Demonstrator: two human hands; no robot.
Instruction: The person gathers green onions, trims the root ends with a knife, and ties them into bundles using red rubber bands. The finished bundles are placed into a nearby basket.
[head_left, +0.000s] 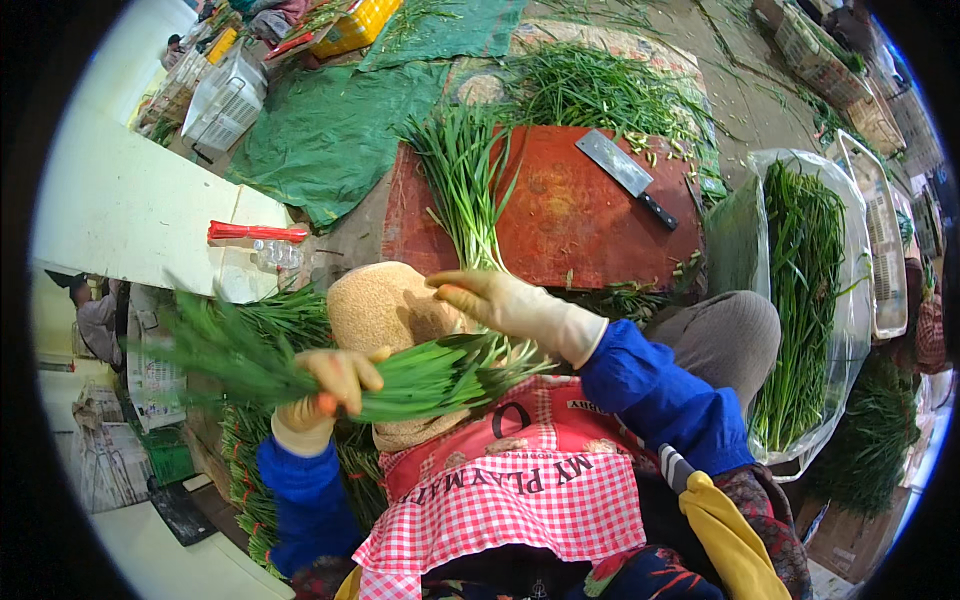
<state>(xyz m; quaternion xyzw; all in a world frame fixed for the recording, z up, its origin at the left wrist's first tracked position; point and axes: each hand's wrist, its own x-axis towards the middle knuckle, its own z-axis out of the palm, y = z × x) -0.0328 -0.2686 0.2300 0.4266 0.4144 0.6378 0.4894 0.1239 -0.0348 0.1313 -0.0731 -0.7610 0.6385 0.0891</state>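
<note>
In a pale glove, my left hand (334, 382) is closed around a bunch of long green leafy stalks (416, 379), perhaps garlic chives, held sideways above my lap. The leaf tips at the far left are blurred. My right hand (487, 300), also gloved, is spread palm down over the pale stalk ends, its fingers extended and gripping nothing. Beyond it, another loose bunch (469, 187) lies on a red board (562, 202), its pale ends towards me. A cleaver (626, 172) with a black handle rests flat on the board's right part.
Loose greens (607, 86) are heaped behind the board. A plastic-lined crate (859, 300) of greens stands at right. Red ties (255, 231) and a clear plastic bottle (277, 255) lie on a white ledge (165, 217) at left. Tied bunches (247, 480) sit beside my left arm.
</note>
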